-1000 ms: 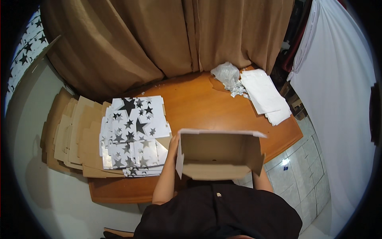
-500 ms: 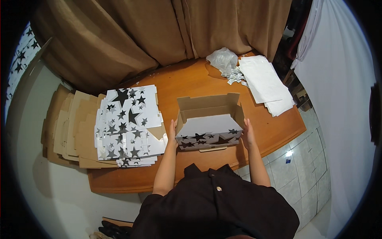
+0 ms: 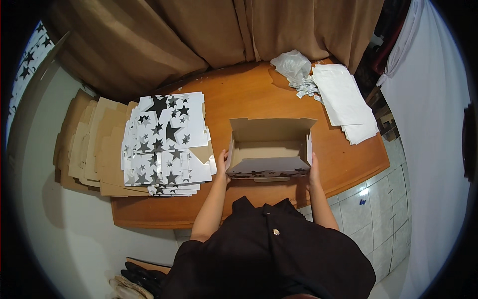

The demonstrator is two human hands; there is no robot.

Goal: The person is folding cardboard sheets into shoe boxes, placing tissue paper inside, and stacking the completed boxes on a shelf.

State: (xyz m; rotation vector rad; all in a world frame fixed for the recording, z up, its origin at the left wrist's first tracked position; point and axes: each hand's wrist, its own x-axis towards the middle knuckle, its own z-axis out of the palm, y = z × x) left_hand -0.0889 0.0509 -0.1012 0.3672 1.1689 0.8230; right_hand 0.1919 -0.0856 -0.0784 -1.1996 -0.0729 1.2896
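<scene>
Brown curtains point(image 3: 199, 35) hang behind a rounded wooden desk point(image 3: 348, 164) that stands against a pale wall, with tiled floor to its right. Near the desk's front edge sits an open cardboard box point(image 3: 269, 149), brown inside and white with black stars outside, its back flap upright. The left hand point(image 3: 221, 164) presses flat against the box's left wall, fingers together and pointing away from the person; the right hand point(image 3: 313, 172) does the same on the right wall. Left of the box lies a stack of flat star-printed blanks point(image 3: 167, 142), resting on plain brown cardboard sheets point(image 3: 89, 144) that overhang the desk's left end. Beyond the box, to its right, lie white sheets point(image 3: 343, 102) and a crumpled clear plastic bag point(image 3: 294, 67).
</scene>
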